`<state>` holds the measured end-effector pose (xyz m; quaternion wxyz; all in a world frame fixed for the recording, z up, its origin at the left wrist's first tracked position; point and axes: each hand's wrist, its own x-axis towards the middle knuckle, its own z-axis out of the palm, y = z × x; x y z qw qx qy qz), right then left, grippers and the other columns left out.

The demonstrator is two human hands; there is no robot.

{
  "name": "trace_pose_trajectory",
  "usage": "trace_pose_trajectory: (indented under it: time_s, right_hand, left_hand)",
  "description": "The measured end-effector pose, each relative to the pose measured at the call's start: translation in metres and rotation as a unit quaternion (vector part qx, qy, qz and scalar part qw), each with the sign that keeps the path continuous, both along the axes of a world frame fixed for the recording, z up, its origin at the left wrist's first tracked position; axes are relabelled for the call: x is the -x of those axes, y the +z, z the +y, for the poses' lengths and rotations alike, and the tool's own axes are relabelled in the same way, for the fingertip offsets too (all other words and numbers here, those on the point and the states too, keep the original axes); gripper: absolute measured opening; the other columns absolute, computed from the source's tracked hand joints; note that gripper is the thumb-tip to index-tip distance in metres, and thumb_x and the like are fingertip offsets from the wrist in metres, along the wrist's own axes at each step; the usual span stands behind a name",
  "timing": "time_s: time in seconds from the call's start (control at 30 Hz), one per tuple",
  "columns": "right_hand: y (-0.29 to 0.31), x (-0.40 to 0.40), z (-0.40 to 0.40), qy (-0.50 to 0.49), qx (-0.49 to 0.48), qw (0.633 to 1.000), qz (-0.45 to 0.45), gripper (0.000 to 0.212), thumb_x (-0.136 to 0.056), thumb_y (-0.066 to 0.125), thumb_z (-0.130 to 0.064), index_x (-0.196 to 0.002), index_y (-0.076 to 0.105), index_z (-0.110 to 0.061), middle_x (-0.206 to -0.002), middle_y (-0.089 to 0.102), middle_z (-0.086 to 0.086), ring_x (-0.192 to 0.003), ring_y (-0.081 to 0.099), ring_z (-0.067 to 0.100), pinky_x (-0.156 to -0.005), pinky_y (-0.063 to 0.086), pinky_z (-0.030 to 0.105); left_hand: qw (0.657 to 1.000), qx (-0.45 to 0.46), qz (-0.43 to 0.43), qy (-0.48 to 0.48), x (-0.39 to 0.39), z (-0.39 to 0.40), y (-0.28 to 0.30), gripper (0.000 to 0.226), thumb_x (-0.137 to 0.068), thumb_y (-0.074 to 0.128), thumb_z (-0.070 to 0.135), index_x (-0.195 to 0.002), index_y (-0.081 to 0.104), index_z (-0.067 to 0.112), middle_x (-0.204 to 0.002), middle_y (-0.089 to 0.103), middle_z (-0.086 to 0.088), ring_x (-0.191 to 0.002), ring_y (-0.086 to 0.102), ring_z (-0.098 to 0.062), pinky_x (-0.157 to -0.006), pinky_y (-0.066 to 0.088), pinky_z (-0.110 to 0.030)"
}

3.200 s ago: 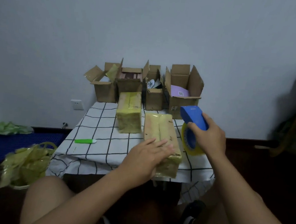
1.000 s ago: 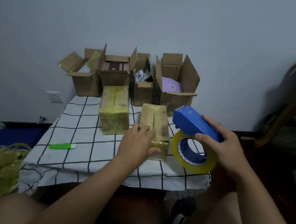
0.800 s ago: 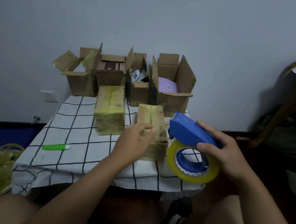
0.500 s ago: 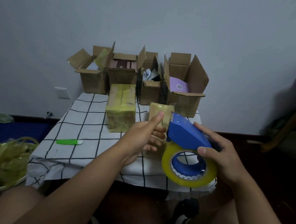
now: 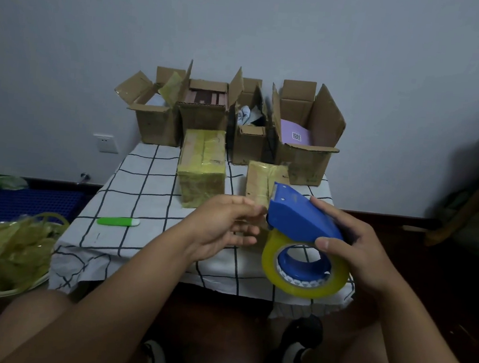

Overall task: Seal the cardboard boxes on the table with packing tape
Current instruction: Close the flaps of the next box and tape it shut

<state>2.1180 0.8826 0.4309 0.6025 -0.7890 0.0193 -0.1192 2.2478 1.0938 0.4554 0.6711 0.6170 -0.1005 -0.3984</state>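
Left hand (image 5: 222,226) has come off the near taped box (image 5: 261,183) and lifted to the tape dispenser (image 5: 299,213); it was pressing that box's top a second ago.

Left to right:
- Green marker-like thing (image 5: 118,221) lies near the left edge of the tabletop (image 5: 132,188).
- Fully wrapped box (image 5: 202,163) sits mid-table, long axis running front to back.
- Four open boxes (image 5: 304,135) line the far edge, flaps up, unsealed.
- Near taped box is right of centre, long axis front to back, directly behind both hands and partly hidden by them.

Hands:
- Left: fingers loosely curled, tips bunched at the dispenser's front end. Probably fishing for the tape end; whether it has hold of it, can't tell.
- Right hand (image 5: 355,245) is wrapped round the blue dispenser body, with the yellow tape roll (image 5: 303,266) hanging below, held in the air over the front right corner.

Key relation: the box is straight ahead of both hands, so the pull would run away from the body along its length. Left hand is nearer it.
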Motion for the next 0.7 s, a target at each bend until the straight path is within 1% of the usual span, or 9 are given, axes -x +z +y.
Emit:
trace_pose_trajectory:
  time_s: [0.07, 0.13, 0.2, 0.3, 0.37, 0.43, 0.5, 0.63, 0.7]
  right_hand:
    - [0.002, 0.001, -0.002, 0.006, 0.018, 1.000, 0.001, 0.068, -0.066, 0.071, -0.045, -0.133, 0.056, -0.041, -0.120, 0.059, -0.032, -0.112, 0.061, 0.003, -0.083, 0.051, 0.015]
    - [0.006, 0.000, -0.004, 0.011, 0.039, 0.999, 0.004, 0.070, -0.066, 0.071, -0.047, -0.134, 0.055, -0.042, -0.117, 0.058, -0.035, -0.109, 0.060, 0.001, -0.081, 0.050, 0.013]
    - [0.011, -0.001, -0.005, 0.017, 0.054, 0.998, 0.003, 0.070, -0.066, 0.071, -0.047, -0.134, 0.055, -0.041, -0.117, 0.057, -0.036, -0.108, 0.060, -0.001, -0.080, 0.050, 0.012]
    - [0.021, -0.004, -0.012, 0.029, 0.089, 0.996, 0.012, 0.066, -0.071, 0.076, -0.043, -0.134, 0.055, -0.045, -0.120, 0.056, -0.036, -0.109, 0.060, -0.001, -0.079, 0.050, 0.013]
    - [0.028, -0.005, -0.021, 0.037, 0.115, 0.992, 0.026, 0.062, -0.075, 0.078, -0.037, -0.132, 0.057, -0.050, -0.119, 0.057, -0.034, -0.107, 0.060, -0.002, -0.079, 0.050, 0.013]
    - [0.034, -0.005, -0.032, 0.042, 0.133, 0.990, 0.034, 0.061, -0.077, 0.083, -0.037, -0.129, 0.058, -0.056, -0.120, 0.058, -0.032, -0.106, 0.061, -0.001, -0.079, 0.051, 0.014]
    - [0.039, -0.004, -0.041, 0.046, 0.152, 0.986, 0.043, 0.061, -0.076, 0.080, -0.038, -0.128, 0.056, -0.060, -0.121, 0.057, -0.031, -0.107, 0.061, 0.000, -0.080, 0.052, 0.016]
    - [0.040, -0.002, -0.056, 0.051, 0.184, 0.979, 0.065, 0.063, -0.074, 0.075, -0.042, -0.131, 0.053, -0.060, -0.124, 0.057, -0.024, -0.103, 0.061, -0.001, -0.080, 0.053, 0.016]
    - [0.037, 0.001, -0.064, 0.049, 0.186, 0.979, 0.073, 0.061, -0.077, 0.077, -0.036, -0.129, 0.054, -0.058, -0.123, 0.058, -0.020, -0.099, 0.062, -0.002, -0.078, 0.053, 0.015]
  left_hand:
    - [1.000, -0.020, 0.005, 0.010, -0.001, -0.003, 0.001, 0.024, -0.096, 0.057, 0.014, -0.112, 0.065, -0.001, -0.089, 0.067, -0.014, -0.059, 0.058, -0.012, -0.057, 0.053, -0.026]
    - [0.999, -0.047, -0.018, 0.017, -0.001, -0.006, 0.002, 0.020, -0.096, 0.060, 0.020, -0.105, 0.068, 0.003, -0.081, 0.068, -0.010, -0.057, 0.057, -0.010, -0.058, 0.053, -0.024]
    - [0.993, -0.078, -0.079, 0.033, -0.002, -0.010, 0.001, 0.016, -0.096, 0.060, 0.021, -0.092, 0.067, 0.007, -0.073, 0.068, -0.005, -0.055, 0.056, -0.006, -0.057, 0.052, -0.021]
    - [0.978, -0.108, -0.168, 0.065, -0.006, -0.014, -0.002, 0.022, -0.097, 0.058, 0.015, -0.078, 0.065, 0.008, -0.065, 0.063, -0.002, -0.054, 0.054, -0.006, -0.055, 0.049, -0.019]
    - [0.972, -0.114, -0.192, 0.077, -0.009, -0.017, -0.002, 0.022, -0.097, 0.058, 0.014, -0.080, 0.066, 0.003, -0.062, 0.060, -0.002, -0.052, 0.052, -0.007, -0.055, 0.047, -0.019]
    - [0.968, -0.116, -0.206, 0.084, -0.011, -0.021, -0.002, 0.024, -0.096, 0.061, 0.018, -0.085, 0.067, -0.003, -0.062, 0.060, -0.003, -0.050, 0.051, -0.005, -0.054, 0.047, -0.019]
    - [0.964, -0.124, -0.221, 0.080, -0.011, -0.026, -0.004, 0.025, -0.095, 0.062, 0.020, -0.086, 0.068, -0.003, -0.062, 0.060, -0.002, -0.049, 0.052, -0.003, -0.053, 0.046, -0.018]
    - [0.952, -0.149, -0.243, 0.108, -0.016, -0.031, -0.009, 0.026, -0.095, 0.063, 0.020, -0.084, 0.067, -0.004, -0.063, 0.061, -0.002, -0.048, 0.051, -0.003, -0.053, 0.046, -0.019]
    - [0.948, -0.161, -0.247, 0.120, -0.021, -0.027, -0.013, 0.028, -0.095, 0.064, 0.021, -0.078, 0.066, -0.001, -0.063, 0.061, -0.003, -0.046, 0.050, -0.002, -0.053, 0.046, -0.018]
